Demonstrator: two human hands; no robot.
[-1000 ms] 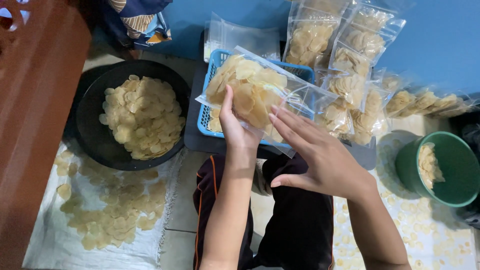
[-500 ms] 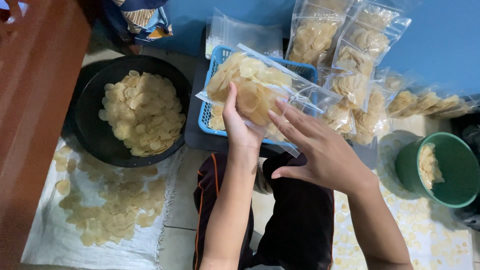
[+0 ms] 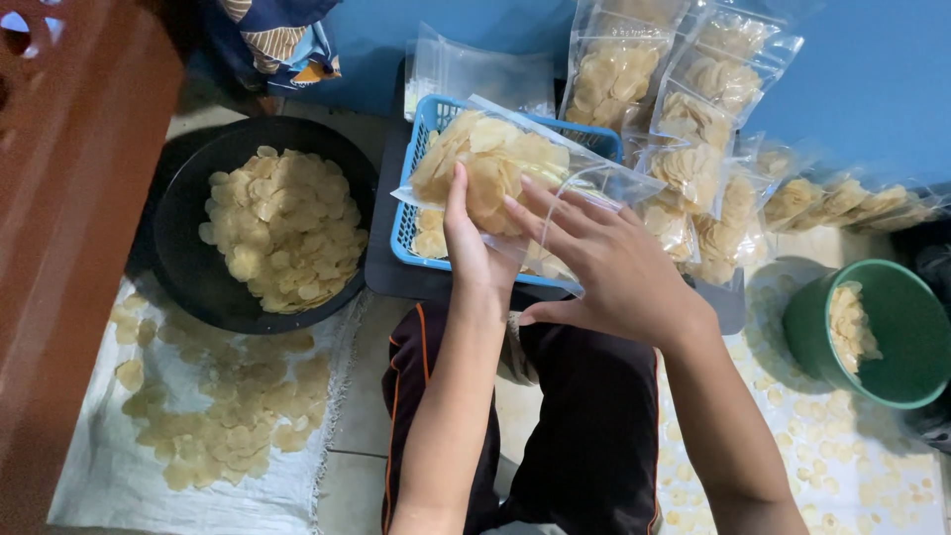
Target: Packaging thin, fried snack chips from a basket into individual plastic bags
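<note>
A clear plastic bag full of pale round chips [image 3: 495, 159] hangs above a blue basket [image 3: 414, 213]. My left hand [image 3: 471, 248] grips the bag from below, thumb up along its side. With its fingers spread, my right hand [image 3: 594, 263] lies flat on the bag's open end. My dark-trousered knees show beneath both arms.
A black bowl of chips [image 3: 277, 223] sits to the left, with loose chips on a white cloth [image 3: 198, 416] below it. Several filled bags [image 3: 693, 129] lean against the blue wall. A green bucket [image 3: 887, 337] stands right. A wooden panel [image 3: 69, 198] borders the left.
My right hand has moved left and up onto the bag's open end, flattening the plastic. The left hand and bag stay nearly in place.
</note>
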